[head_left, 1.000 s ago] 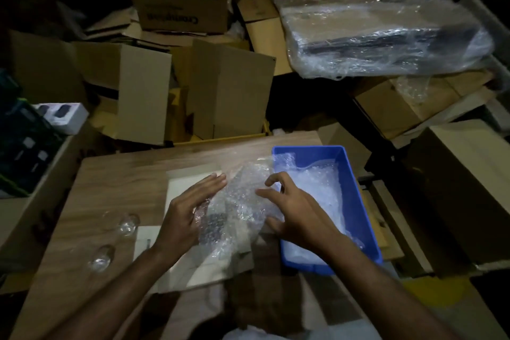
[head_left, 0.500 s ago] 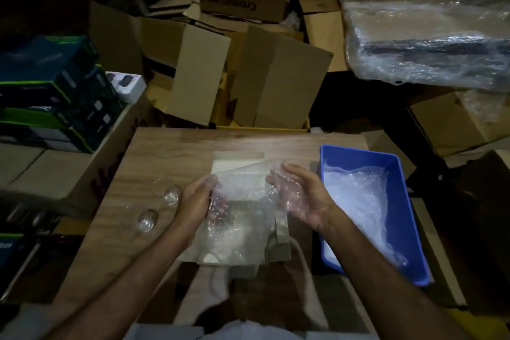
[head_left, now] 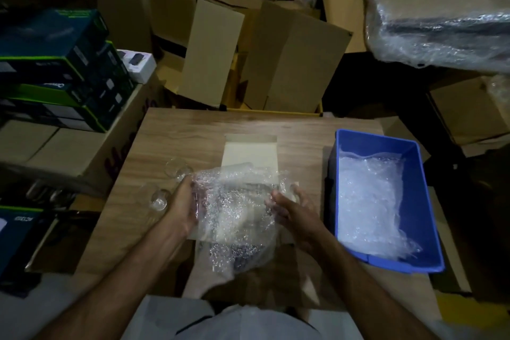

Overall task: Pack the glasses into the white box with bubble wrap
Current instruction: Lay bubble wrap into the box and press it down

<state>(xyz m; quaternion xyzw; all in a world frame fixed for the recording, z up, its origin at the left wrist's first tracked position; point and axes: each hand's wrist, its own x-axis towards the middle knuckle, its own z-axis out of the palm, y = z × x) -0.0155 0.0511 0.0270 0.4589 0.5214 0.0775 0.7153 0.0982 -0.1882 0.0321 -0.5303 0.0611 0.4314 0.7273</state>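
1. Left grip (head_left: pixel 183 208) curls round the bubble wrap (head_left: pixel 237 210), holding its 9 o'clock edge.
2. Right grip (head_left: pixel 292 211) lies against the wrap's 3 o'clock edge; whether it pinches is unclear.
3. Two glasses (head_left: pixel 158 199) sit on the table (head_left: pixel 176 132) at 9 o'clock of the wrap.
4. White box (head_left: pixel 249 156) lies under the wrap, flap at 12 o'clock.
5. Blue bin (head_left: pixel 414 201) holds more wrap at 3 o'clock.
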